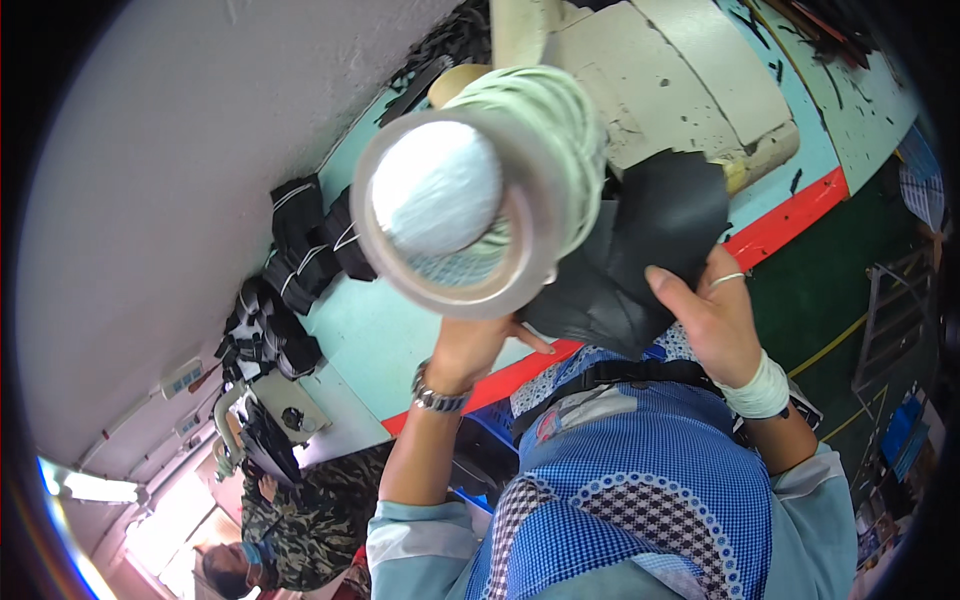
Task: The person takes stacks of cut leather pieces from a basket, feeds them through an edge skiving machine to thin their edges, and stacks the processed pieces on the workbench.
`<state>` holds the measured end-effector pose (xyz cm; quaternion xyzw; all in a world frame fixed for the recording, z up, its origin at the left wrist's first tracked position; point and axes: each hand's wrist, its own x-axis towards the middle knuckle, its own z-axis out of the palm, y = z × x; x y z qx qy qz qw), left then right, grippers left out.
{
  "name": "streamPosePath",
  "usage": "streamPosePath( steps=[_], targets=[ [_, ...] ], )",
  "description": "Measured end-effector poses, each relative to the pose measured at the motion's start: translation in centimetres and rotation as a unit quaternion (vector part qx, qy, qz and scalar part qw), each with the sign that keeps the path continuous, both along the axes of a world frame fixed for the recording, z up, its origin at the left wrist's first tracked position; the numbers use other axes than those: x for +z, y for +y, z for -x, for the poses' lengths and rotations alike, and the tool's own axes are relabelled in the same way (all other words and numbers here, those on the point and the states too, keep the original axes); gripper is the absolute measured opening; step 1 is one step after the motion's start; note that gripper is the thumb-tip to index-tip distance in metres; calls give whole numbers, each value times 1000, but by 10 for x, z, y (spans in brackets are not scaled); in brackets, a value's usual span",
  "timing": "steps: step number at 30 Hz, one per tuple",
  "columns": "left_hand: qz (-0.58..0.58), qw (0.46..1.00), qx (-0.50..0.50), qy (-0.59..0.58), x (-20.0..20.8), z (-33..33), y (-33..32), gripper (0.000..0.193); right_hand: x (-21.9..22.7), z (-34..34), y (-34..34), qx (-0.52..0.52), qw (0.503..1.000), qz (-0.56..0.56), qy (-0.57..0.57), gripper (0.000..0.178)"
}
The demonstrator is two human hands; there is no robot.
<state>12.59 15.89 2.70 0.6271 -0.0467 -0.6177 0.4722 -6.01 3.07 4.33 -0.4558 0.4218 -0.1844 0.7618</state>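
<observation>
In front of my body, at the table's edge, I hold a floppy black leather-like sheet piece [670, 225] made of overlapping panels. My right hand [715, 325] grips its right side, thumb on top and fingers behind it. My left hand [478, 350] is at the lower left edge of the piece, with the thumb side showing; most of its fingers are hidden behind a large spool [455, 215] close to the camera. The spool has a pale round end with a silvery disc and is wound with pale green thread [560, 130].
A cream sewing machine [665, 75] stands on the pale green table [365, 345], whose front edge is red [790, 215]. Bundled black pieces [300, 240] line the wall at left. A co-worker in camouflage [325, 500] sits at lower left by another machine. A metal rack [890, 320] stands right.
</observation>
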Motion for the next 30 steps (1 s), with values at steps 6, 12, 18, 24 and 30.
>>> streamPosePath(
  steps=[6, 12, 18, 24, 30],
  targets=[
    [-15, 997, 65, -24, 2, 3, 7, 31, -5, 1, -1, 12, 1000, 23, -17, 23],
    [-5, 999, -34, 18, -10, -1, 4, 30, 0, 1, -2, -29, 999, 15, -5, 24],
    [13, 992, 67, 104, 5, -3, 7, 34, -5, 1, -2, -24, 999, 28, 2, 25],
    [-15, 998, 42, 51, -8, 3, 7, 32, 1, 3, -4, -36, 999, 21, -14, 24],
    [6, 998, 19, 67, -18, -10, 15, 22, -2, 0, -5, -27, 999, 26, 6, 23]
  ],
)
